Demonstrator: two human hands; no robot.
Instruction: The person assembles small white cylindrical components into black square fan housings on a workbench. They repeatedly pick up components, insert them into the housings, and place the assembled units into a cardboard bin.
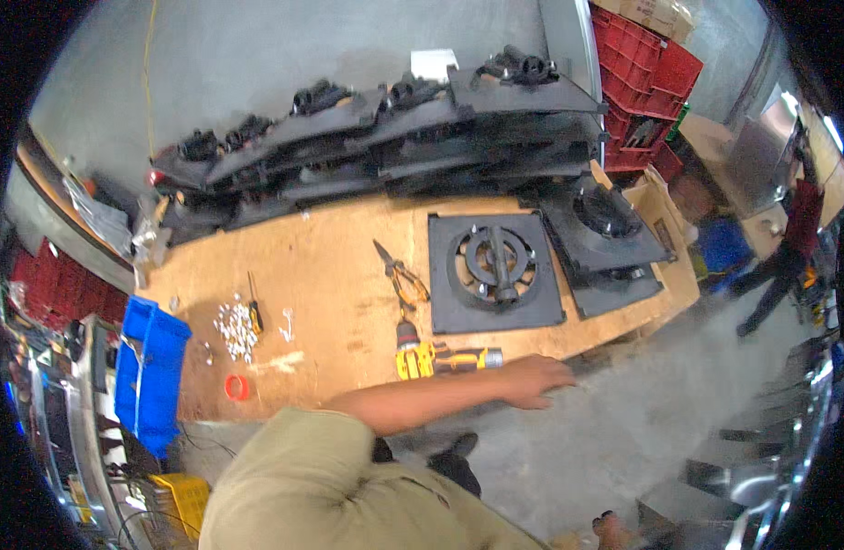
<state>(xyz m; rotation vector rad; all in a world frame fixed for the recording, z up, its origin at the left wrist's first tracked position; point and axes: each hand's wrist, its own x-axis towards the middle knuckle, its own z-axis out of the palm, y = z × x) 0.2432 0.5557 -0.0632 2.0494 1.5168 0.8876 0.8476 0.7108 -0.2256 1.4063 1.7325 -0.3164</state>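
My left arm reaches across the front edge of the wooden table, and my left hand (pixel 536 380) is past that edge with its fingers stretched out, holding nothing. Beside the forearm lies a yellow and black cordless drill (pixel 422 359). Behind the drill is a pair of pliers (pixel 407 282) with open handles. A black square plate with a round ringed burner (pixel 495 261) lies flat beyond my left hand. At the lower edge, a small part of my right hand (pixel 612 532) shows; its fingers are mostly cut off and blurred.
Stacked black plates with fittings (pixel 422 119) line the table's back. More plates (pixel 605 225) sit at the right end. Small white pieces (pixel 238 330), a screwdriver (pixel 255 307), an orange ring (pixel 237 388) and a blue bin (pixel 151 376) are leftward. A person (pixel 798 225) walks at far right.
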